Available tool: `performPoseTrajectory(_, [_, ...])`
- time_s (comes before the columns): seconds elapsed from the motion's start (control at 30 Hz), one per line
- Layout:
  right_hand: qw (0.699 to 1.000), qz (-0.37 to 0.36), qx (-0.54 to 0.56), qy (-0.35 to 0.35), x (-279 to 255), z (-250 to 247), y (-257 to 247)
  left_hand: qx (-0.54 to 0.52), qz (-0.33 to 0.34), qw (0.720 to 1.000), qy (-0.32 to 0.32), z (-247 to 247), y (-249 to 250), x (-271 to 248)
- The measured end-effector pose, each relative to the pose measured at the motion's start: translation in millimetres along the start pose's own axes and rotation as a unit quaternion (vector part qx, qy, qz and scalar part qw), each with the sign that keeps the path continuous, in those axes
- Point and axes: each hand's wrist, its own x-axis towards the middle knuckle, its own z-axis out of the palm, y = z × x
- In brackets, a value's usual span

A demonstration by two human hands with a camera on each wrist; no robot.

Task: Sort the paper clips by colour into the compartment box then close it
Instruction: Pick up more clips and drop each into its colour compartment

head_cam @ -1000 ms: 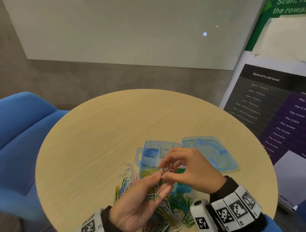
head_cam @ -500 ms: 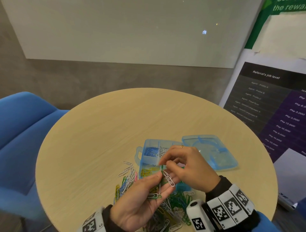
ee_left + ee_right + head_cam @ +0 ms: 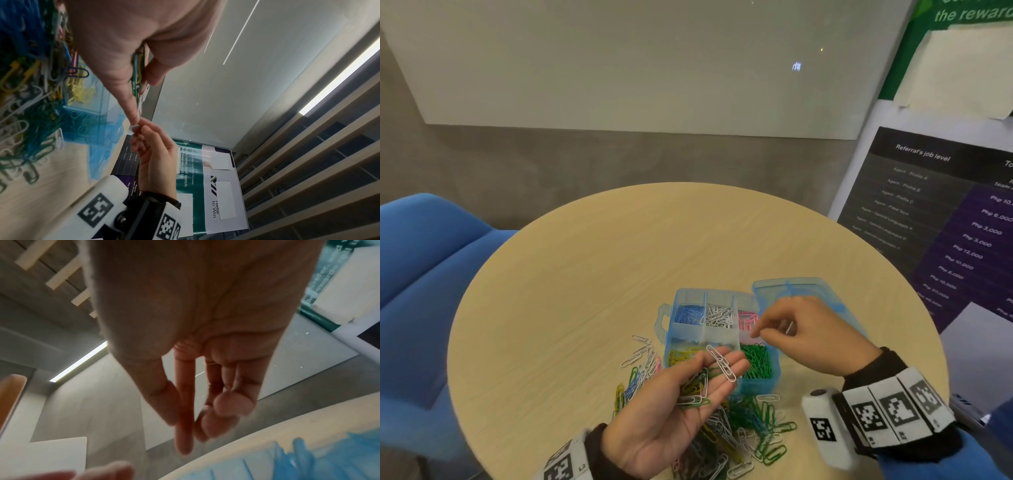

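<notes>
The blue compartment box (image 3: 756, 386) stands open on the round table (image 3: 585, 291), its lid (image 3: 801, 291) lying to the right. Blue (image 3: 688, 315), white (image 3: 719, 316), pink (image 3: 748, 318), yellow (image 3: 681, 354) and green clips (image 3: 756, 363) fill separate compartments. My left hand (image 3: 702, 394) lies palm up in front of the box, carrying linked white clips (image 3: 720, 366) plus green and yellow ones. My right hand (image 3: 758, 332) hovers over the pink and green compartments, thumb and forefinger pinched on a small pale clip (image 3: 134, 127). A mixed clip pile (image 3: 750, 428) lies under my left hand.
Loose white clips (image 3: 640, 349) lie left of the box. A blue chair (image 3: 421, 274) stands beyond the table's left edge, and a poster (image 3: 945, 222) leans at the right. A whiteboard (image 3: 637, 61) hangs on the far wall.
My right hand has pulled away from the left palm, moving right and back over the box. The linked white clips have stayed on my left fingers, and the left hand has opened flatter.
</notes>
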Motion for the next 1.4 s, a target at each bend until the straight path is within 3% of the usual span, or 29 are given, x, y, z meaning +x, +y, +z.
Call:
performPoseTrajectory(0.13, [0.997,-0.043,0.067,-0.008,-2.6,4.8,-21.1,-0.044,-0.003,0.999,-0.007,-2.6,1.4,0.2])
performPoseTrajectory(0.27, [0.996,-0.075,0.035,-0.030,-0.4,25.6,-32.8,-0.074,0.003,0.997,0.022,-3.5,3.5,1.5])
performPoseTrajectory(0.37, [0.997,-0.071,0.023,-0.005,5.5,31.0,-32.2,-0.075,-0.002,0.997,0.035,-4.8,5.2,2.2])
performPoseTrajectory(0.5, [0.997,-0.057,0.045,-0.025,14.2,25.5,-34.2,-0.092,-0.004,0.996,0.020,-3.6,8.2,0.9])
performPoseTrajectory(0.67, [0.994,-0.034,0.000,0.099,36.6,14.5,-27.0,-0.084,-0.001,0.996,-0.010,-5.2,12.3,-3.0])
performPoseTrajectory(0.73, [0.993,-0.043,-0.018,0.113,35.6,12.2,-28.2,-0.089,0.004,0.996,-0.018,-7.1,13.7,-5.8])
performPoseTrajectory(0.93, [0.988,-0.141,0.060,-0.015,8.7,22.8,-51.8,-0.092,0.020,0.995,-0.042,-12.0,16.6,-7.4])
performPoseTrajectory(1.17, [0.985,-0.162,0.008,-0.057,5.2,36.5,-47.1,-0.098,0.015,0.994,-0.042,-5.4,11.5,-7.9])
performPoseTrajectory(1.4, [0.983,-0.168,0.050,-0.051,4.9,35.6,-43.5,-0.116,0.012,0.993,-0.021,-6.6,6.9,-7.3])
